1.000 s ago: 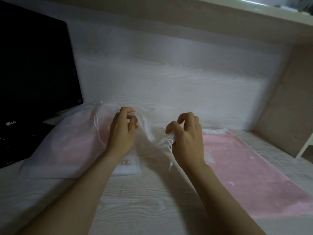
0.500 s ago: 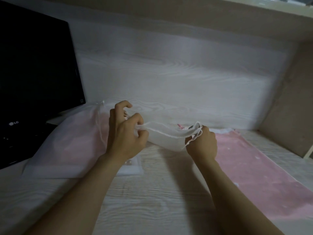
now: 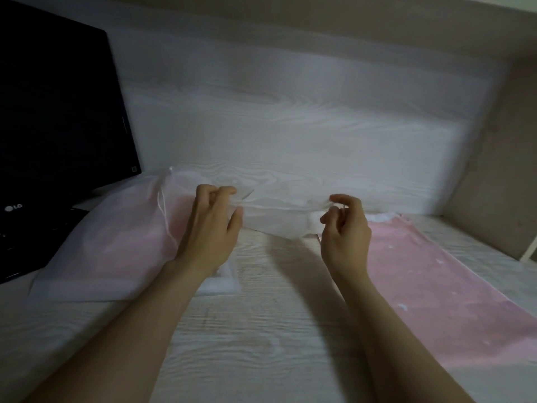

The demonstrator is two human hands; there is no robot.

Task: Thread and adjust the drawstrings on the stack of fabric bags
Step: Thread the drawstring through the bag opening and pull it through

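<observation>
Sheer white fabric bag [image 3: 279, 219] stretched taut, both hands, left [image 3: 209, 231], right [image 3: 345, 231], pinching its gathered ends

**Fig.** A desk nook, most likely a home study or small home office. I sat at a desk [image 3: 261, 330] of pale, white-washed wood grain. A matching back panel [image 3: 290, 126], a beige side wall [image 3: 499, 170] at right and a shelf [image 3: 319, 16] overhead closed it in. A dark-screened LG monitor [image 3: 58, 126] stood at left. Handwork lay on the top: a sheer pouch [image 3: 116, 242] with pink contents, a pink cloth [image 3: 436, 286] at right, and the white bag [image 3: 279, 216] I held. The light was dim and indoor.
</observation>
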